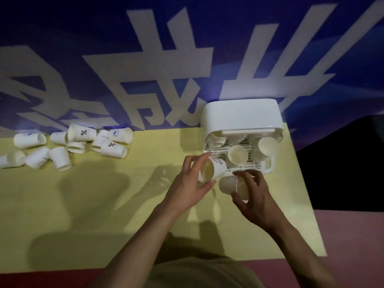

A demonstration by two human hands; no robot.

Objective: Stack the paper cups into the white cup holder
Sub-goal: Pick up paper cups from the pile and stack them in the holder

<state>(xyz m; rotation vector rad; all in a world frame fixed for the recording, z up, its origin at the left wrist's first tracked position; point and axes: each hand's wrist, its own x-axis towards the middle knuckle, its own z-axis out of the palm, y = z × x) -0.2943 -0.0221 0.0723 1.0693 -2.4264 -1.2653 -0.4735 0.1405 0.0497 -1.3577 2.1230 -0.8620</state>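
Note:
The white cup holder (241, 115) stands at the table's far right, its lid raised over a slatted rack (268, 168) that carries several paper cups, two with their mouths facing me (238, 154). My left hand (191, 183) grips a paper cup (212, 170) on its side at the rack's front left corner. My right hand (255, 194) holds a second paper cup (232, 185) just below the rack's front edge, mouth turned toward me. A loose pile of several white paper cups (81, 133) lies at the table's far left.
The yellow table (104, 204) ends at a blue wall with large white characters (166, 59) behind. Its right edge falls off to a dark area (342, 173) beside the holder. A pinkish floor strip (353, 235) shows at the near right.

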